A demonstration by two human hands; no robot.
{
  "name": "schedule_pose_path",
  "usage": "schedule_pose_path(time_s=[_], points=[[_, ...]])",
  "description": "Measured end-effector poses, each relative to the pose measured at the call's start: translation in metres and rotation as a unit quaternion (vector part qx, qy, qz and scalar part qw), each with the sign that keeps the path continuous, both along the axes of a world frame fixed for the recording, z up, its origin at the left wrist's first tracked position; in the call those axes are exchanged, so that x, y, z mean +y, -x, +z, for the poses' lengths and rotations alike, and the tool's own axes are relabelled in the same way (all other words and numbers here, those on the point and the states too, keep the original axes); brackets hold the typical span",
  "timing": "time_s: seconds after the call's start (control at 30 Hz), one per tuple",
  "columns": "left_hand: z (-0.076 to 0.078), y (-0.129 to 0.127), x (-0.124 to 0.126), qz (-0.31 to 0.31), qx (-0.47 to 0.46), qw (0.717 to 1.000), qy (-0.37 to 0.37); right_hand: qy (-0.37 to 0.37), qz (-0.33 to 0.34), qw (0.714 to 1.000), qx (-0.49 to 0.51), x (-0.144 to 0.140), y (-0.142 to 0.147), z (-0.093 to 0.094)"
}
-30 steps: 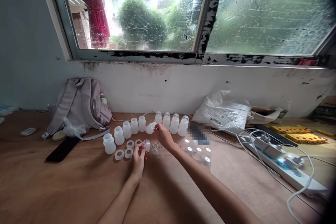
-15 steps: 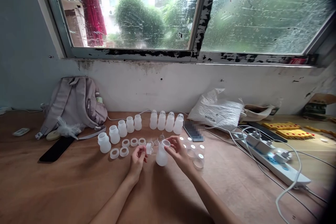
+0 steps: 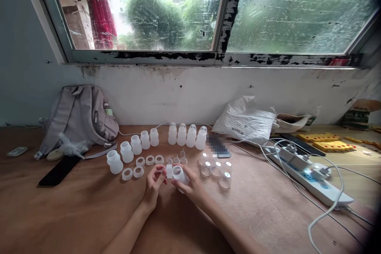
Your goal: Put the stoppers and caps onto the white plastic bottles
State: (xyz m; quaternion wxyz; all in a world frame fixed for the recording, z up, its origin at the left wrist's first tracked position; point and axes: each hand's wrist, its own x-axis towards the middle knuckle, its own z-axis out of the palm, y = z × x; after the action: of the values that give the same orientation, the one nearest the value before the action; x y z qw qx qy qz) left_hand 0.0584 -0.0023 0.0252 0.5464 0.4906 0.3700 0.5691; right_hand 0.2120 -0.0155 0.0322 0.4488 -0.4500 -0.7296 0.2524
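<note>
Between the fingers of my left hand (image 3: 153, 187) is a white screw ring (image 3: 169, 171) with a clear teat in it, turned sideways. My right hand (image 3: 193, 185) is closed around a frosted baby bottle (image 3: 177, 173), its open mouth tilted up and toward the ring. Ring and bottle are side by side; whether they touch I cannot tell. Left of my hands lie several loose white rings (image 3: 127, 174). Just beyond them are a few clear teats (image 3: 182, 160). Clear dome caps (image 3: 224, 182) stand to the right of my right hand.
Several open bottles (image 3: 114, 162) stand in a slanting row at left, and several capped bottles (image 3: 192, 137) stand at the back. A backpack (image 3: 83, 115), a black phone (image 3: 59, 170), a second phone (image 3: 218, 149), a silver bag (image 3: 245, 121) and a corded power strip (image 3: 324, 192) surround them.
My right hand has brought the bottle left and tilted it toward the ring in my left hand. The two hands are closer together. The view has shifted slightly.
</note>
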Motion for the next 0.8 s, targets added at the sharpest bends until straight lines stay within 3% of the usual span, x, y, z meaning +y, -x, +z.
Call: schedule_pose_path(time_s=[0.13,0.37,0.67,0.8], points=[[0.001,-0.002,-0.002,-0.02,0.035,0.999,-0.025,-0.06,-0.032,0.991,-0.111,0.001,-0.004,-0.005],[-0.005,-0.004,-0.001,-0.021,0.106,0.993,-0.04,-0.121,-0.089,0.952,-0.266,0.001,-0.009,-0.01],[-0.009,-0.002,0.001,-0.016,0.162,0.985,-0.056,-0.142,-0.093,0.946,-0.276,0.001,-0.012,-0.011],[-0.003,0.0,-0.001,-0.067,0.149,0.982,-0.09,-0.116,-0.092,0.95,-0.275,0.0,-0.013,-0.009]])
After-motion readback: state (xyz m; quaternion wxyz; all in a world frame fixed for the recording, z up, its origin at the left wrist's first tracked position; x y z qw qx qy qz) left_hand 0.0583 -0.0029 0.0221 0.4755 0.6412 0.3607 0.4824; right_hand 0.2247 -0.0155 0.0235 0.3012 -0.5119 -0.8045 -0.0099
